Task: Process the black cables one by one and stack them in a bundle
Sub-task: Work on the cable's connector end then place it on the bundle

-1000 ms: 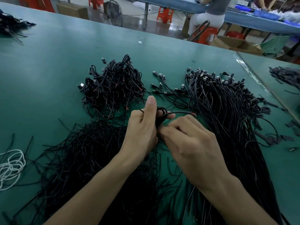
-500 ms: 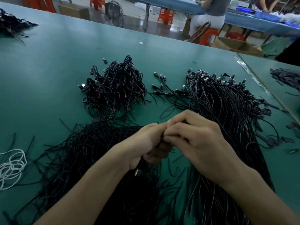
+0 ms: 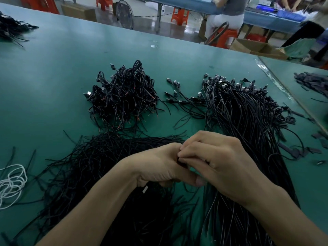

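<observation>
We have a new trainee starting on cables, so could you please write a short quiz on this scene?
1. Fill in: the left hand and right hand together grip one black ____.
2. True or false: the white cord lies left of both hands.
3. Where is the heap of coiled cables? A: beyond the hands; B: nearer than the hands; C: held in the hands.
Key: 1 cable; 2 true; 3 A.

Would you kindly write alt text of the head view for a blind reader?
The left hand and right hand grip one black cable between them above a green table; a heap of coiled cables lies beyond, loose cables alongside.
</observation>
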